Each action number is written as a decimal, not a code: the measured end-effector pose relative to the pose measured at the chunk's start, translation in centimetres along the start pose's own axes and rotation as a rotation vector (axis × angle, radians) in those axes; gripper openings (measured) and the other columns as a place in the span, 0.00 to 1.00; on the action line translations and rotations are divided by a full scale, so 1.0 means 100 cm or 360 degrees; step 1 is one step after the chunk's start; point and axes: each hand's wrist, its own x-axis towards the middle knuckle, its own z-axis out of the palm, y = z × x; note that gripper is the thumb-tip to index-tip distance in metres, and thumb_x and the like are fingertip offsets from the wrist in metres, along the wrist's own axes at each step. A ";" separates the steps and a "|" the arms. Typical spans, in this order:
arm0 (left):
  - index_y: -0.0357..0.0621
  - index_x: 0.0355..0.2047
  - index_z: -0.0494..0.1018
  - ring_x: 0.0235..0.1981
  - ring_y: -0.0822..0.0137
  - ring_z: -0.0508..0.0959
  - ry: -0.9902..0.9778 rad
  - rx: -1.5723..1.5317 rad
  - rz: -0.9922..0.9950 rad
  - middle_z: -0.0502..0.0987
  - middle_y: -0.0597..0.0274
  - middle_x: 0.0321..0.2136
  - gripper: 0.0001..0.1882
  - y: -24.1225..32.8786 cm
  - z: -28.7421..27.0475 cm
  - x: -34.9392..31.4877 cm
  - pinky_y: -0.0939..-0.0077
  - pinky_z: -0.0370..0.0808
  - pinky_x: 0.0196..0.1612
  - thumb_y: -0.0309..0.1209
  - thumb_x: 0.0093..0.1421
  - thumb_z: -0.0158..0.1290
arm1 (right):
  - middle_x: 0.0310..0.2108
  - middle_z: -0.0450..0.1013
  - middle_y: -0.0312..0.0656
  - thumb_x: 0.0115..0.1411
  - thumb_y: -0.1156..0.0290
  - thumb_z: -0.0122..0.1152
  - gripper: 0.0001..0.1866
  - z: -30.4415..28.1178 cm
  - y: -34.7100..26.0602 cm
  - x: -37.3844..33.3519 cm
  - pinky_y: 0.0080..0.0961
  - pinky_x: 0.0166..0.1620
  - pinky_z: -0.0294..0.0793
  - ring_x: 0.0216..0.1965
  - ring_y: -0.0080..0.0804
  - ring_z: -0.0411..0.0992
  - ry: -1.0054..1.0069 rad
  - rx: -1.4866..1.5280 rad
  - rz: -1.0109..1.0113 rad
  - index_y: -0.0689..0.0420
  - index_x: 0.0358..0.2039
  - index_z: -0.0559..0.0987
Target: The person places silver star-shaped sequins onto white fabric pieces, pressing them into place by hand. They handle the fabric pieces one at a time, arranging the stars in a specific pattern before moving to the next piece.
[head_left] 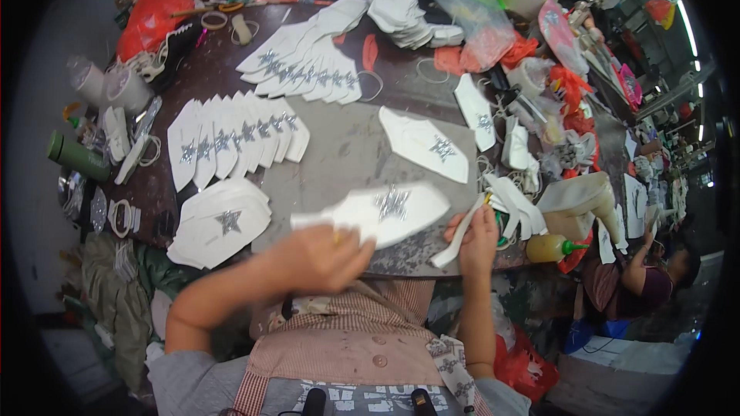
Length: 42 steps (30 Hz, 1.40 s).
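Note:
My left hand (327, 258), somewhat blurred, has its fingers curled at the left end of a white cut piece (416, 204) with a silver glitter star. That piece looks slightly smeared by motion. To its right, my right hand (478, 233) pinches a narrow white strip (451, 250), which hangs down at the table's near edge. A small yellow spot shows at the right fingertips; I cannot make out what it is. Another white star piece (424, 144) lies flat on the grey board (339, 135) beyond my hands. A stack of star pieces (220, 227) sits left of my left hand.
Fanned rows of star pieces (239, 139) cover the left and far table. More white strips (516, 204) lie right of my right hand, near a yellowish bottle with a green tip (549, 248). A green flask (77, 156) stands far left. Another person (644, 285) sits at right.

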 end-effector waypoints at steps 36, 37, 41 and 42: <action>0.41 0.51 0.73 0.51 0.55 0.70 -0.0325 -0.0495 -0.1082 0.63 0.43 0.64 0.37 0.081 0.040 -0.062 0.62 0.70 0.55 0.53 0.46 0.63 | 0.23 0.79 0.39 0.56 0.67 0.70 0.11 0.129 0.022 0.004 0.21 0.30 0.73 0.24 0.20 0.74 -0.1003 -0.1491 0.0112 0.63 0.32 0.84; 0.40 0.51 0.72 0.52 0.55 0.70 -0.0351 -0.0473 -0.1064 0.63 0.41 0.64 0.38 0.081 0.040 -0.060 0.62 0.69 0.55 0.53 0.46 0.64 | 0.23 0.79 0.39 0.56 0.67 0.70 0.11 0.129 0.019 0.004 0.21 0.31 0.73 0.25 0.21 0.74 -0.1002 -0.1516 0.0110 0.63 0.32 0.84; 0.40 0.51 0.72 0.51 0.54 0.70 -0.0390 -0.0400 -0.1092 0.62 0.40 0.65 0.40 0.083 0.044 -0.056 0.63 0.69 0.54 0.55 0.44 0.64 | 0.23 0.80 0.40 0.56 0.67 0.71 0.13 0.112 -0.003 0.011 0.22 0.31 0.74 0.24 0.22 0.75 -0.1027 -0.1243 0.0213 0.66 0.32 0.83; 0.40 0.51 0.72 0.51 0.54 0.70 -0.0405 -0.0408 -0.1083 0.62 0.39 0.65 0.40 0.082 0.042 -0.056 0.62 0.69 0.54 0.55 0.44 0.64 | 0.22 0.79 0.40 0.56 0.67 0.71 0.13 0.097 -0.013 0.015 0.21 0.29 0.74 0.23 0.21 0.74 -0.1037 -0.1309 0.0172 0.66 0.31 0.83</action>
